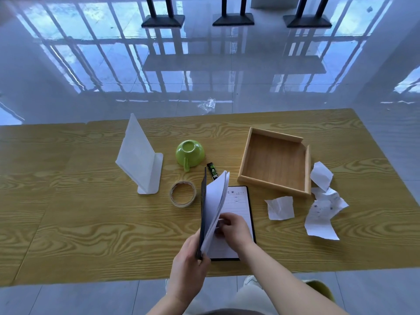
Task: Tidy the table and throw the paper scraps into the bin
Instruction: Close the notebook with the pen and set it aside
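Note:
A black-covered notebook (pixel 239 201) lies open near the table's front edge, its left cover and pages standing upright. My left hand (pixel 188 253) grips the raised cover at its lower edge. My right hand (pixel 234 228) pinches the upright pages from the right, resting over the flat lined page. Crumpled white paper scraps lie to the right: one (pixel 280 208) beside the notebook, another (pixel 321 175) at the tray's right side, and a larger one (pixel 323 215) in front of it. No bin is in view.
A wooden tray (pixel 247 155) sits at the right rear. A green cup (pixel 189 153) lies upside down, a black-green sachet (pixel 212 170) beside it. A tape roll (pixel 183 193) and a white stand (pixel 138 158) are left of the notebook. A plastic wrapper (pixel 208 105) lies on the floor.

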`<state>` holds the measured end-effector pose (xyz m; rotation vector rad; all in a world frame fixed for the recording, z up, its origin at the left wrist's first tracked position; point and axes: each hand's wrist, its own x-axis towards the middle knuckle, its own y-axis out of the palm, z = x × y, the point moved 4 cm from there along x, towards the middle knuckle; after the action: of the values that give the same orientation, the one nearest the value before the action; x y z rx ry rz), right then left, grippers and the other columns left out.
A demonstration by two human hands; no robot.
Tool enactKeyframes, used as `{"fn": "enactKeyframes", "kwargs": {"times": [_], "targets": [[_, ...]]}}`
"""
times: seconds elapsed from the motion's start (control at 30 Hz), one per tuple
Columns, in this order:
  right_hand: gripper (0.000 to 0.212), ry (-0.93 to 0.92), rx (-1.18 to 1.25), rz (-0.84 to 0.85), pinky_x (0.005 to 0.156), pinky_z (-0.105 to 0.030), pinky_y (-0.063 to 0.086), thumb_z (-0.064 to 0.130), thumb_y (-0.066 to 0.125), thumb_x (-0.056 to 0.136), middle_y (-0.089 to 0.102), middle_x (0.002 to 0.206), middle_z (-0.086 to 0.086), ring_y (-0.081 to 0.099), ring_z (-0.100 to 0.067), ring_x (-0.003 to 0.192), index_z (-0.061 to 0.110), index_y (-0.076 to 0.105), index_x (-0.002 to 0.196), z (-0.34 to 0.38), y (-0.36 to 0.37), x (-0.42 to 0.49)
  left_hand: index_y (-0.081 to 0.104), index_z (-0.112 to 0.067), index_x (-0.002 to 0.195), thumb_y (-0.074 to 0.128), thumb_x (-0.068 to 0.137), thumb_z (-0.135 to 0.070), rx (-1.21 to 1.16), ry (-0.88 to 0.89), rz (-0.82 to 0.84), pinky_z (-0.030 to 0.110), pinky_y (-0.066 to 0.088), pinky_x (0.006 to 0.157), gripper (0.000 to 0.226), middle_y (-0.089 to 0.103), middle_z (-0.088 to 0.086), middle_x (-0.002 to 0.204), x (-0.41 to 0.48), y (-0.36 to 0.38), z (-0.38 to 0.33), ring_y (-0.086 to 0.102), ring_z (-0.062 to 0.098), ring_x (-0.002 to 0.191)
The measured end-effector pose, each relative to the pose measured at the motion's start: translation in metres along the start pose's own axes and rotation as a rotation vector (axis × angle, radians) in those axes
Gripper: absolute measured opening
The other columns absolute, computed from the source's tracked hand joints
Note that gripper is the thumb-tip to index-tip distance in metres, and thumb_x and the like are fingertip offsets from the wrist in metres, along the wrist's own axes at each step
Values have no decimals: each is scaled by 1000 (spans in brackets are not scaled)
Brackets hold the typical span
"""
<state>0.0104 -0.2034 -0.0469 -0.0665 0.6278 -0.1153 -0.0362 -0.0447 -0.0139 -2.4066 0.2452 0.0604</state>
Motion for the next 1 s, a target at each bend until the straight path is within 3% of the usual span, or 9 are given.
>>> {"fn": "enactKeyframes", "kwargs": {"times": [0.07, 0.17, 0.37, 0.5, 0.6, 0.7, 0.8, 0.87, 1.0], "targets": [[34, 19, 85, -65, 78, -41, 59, -12, 42, 91, 72, 93, -18, 69, -30, 82, 3, 65, 111, -4, -14, 0, 52, -23, 133, 63, 73, -6, 69, 26, 22, 7, 38, 74, 64, 60, -15, 119, 1, 3, 0, 59, 7, 99], [25, 21, 163, -175, 74, -36, 61, -7, 47, 95, 71, 92, -17, 68, -24, 77, 4, 65, 108, -10, -42, -6, 50, -17, 138, 72, 65, -8, 161, 90, 50, 13, 44, 79, 77, 57, -10, 131, 1, 7, -2, 56, 8, 112], [21, 5, 4, -370, 72, -33, 62, 9, 51, 98, 71, 92, -6, 70, -21, 84, 13, 69, 108, -25, -94, -21, 57, -7, 131, 78, 48, -4, 383, 225, 141, 29, 59, 72, 85, 61, 10, 132, 6, 25, -16, 61, 27, 118], [25, 47, 1, -342, 82, -39, 61, 26, 48, 101, 73, 93, 1, 69, -17, 88, 18, 72, 105, -31, -97, -22, 58, -8, 130, 71, 56, 1, 537, 317, 173, 44, 56, 88, 76, 59, 18, 132, 8, 42, -26, 57, 37, 122], [37, 51, -3, -309, 83, -38, 58, 42, 44, 100, 76, 88, 7, 69, -12, 89, 25, 75, 91, -32, -95, -24, 55, -18, 134, 69, 57, -7, 629, 342, 234, 52, 52, 92, 79, 54, 20, 137, 8, 51, -25, 51, 40, 127], [41, 50, 12, -264, 83, -34, 56, 50, 42, 99, 76, 88, 11, 69, -9, 90, 28, 76, 90, -32, -96, -24, 50, -26, 137, 64, 61, -19, 672, 354, 275, 57, 47, 97, 78, 48, 17, 143, 8, 51, -22, 43, 38, 134], [33, 32, -78, -228, 92, -38, 56, 48, 55, 94, 73, 107, 9, 65, -10, 103, 27, 70, 114, -30, -95, -23, 46, -34, 139, 57, 67, -40, 650, 333, 278, 58, 39, 104, 73, 38, 12, 151, 9, 50, -20, 28, 37, 143], [43, 35, -222, -242, 95, -35, 54, 40, 67, 88, 67, 119, 6, 61, -12, 109, 22, 61, 127, -29, -95, -22, 44, -40, 139, 53, 75, -52, 637, 317, 259, 55, 32, 110, 66, 31, 9, 155, 11, 50, -20, 17, 35, 147], [47, 3, -488, -294, 94, -29, 52, 25, 72, 85, 67, 121, 0, 62, -16, 111, 17, 60, 129, -23, -90, -18, 54, -36, 133, 44, 91, -53, 431, 226, 220, 41, 22, 118, 46, 25, 2, 155, 20, 52, -20, 3, 24, 148]]}}
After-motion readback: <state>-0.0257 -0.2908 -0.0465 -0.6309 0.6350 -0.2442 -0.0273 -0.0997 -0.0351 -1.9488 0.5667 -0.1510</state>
